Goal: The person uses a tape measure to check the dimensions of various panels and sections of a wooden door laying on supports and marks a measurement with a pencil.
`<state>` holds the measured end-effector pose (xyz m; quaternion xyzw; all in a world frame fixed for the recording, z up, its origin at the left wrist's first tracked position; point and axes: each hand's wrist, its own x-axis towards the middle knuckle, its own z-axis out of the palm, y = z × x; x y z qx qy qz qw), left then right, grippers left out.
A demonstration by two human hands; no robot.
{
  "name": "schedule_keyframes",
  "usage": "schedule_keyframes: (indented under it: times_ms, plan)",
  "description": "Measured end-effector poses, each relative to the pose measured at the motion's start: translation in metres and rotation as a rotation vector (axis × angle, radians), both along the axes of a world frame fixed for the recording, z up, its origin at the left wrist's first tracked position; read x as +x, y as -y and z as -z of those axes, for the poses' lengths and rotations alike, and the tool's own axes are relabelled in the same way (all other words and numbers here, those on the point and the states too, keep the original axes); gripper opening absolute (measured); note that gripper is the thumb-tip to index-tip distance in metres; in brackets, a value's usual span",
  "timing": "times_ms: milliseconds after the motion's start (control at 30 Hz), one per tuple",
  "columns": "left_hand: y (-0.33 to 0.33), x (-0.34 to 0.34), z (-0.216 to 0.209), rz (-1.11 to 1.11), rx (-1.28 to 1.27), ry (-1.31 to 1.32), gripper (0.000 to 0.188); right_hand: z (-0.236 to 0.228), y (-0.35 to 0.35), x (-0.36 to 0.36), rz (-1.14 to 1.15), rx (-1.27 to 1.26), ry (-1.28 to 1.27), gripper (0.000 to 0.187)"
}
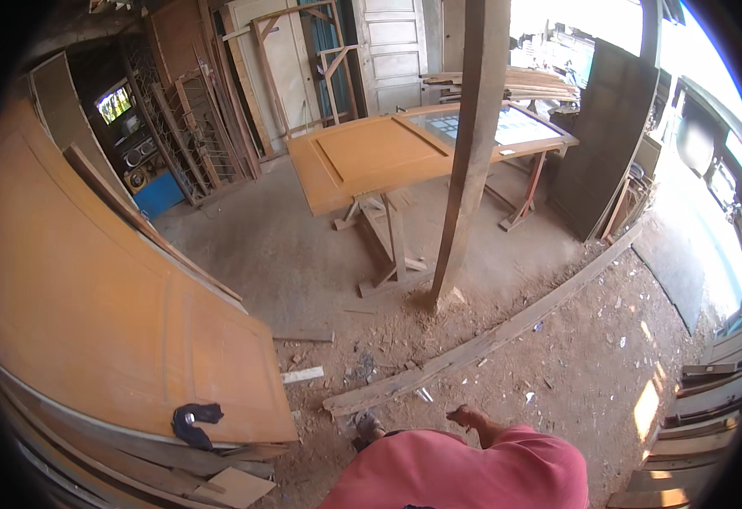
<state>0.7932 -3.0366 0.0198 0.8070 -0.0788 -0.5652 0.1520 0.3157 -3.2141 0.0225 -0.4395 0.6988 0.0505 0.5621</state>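
My right hand [468,416] hangs in front of my red shirt [464,471], over the dusty ground. Its fingers look loosely extended, with nothing visible in them, and it touches nothing. My left hand is out of the picture. To the left, a large orange-brown wooden door panel [125,297] leans over stacked boards. A crumpled dark cloth [191,428] with a pale patch lies on its lower edge. Ahead, an orange-brown door [375,161] with a glazed section [506,127] rests flat on wooden trestles [396,237].
A wooden post [468,170] stands before the trestles. A long beam [490,331] crosses the ground, among wood chips and scraps. Stacked boards [693,445] line the lower right. Door frames [303,68] and a white door [392,51] stand at the back; a dark panel [604,136] leans at right.
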Motion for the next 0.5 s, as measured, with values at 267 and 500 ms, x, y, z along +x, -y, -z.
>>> schedule_keyframes:
  times_ms: [267, 500]
  plan:
    - [0.224, 0.132, 0.023, -0.136, -0.299, -0.484, 0.015, 0.031, 0.096, 0.044, -0.084, -0.021, -0.075, 0.056]
    - [0.436, 0.143, -0.015, 0.081, -0.639, 0.014, 0.022, 0.008, 0.222, 0.093, -0.047, -0.207, -0.044, 0.043]
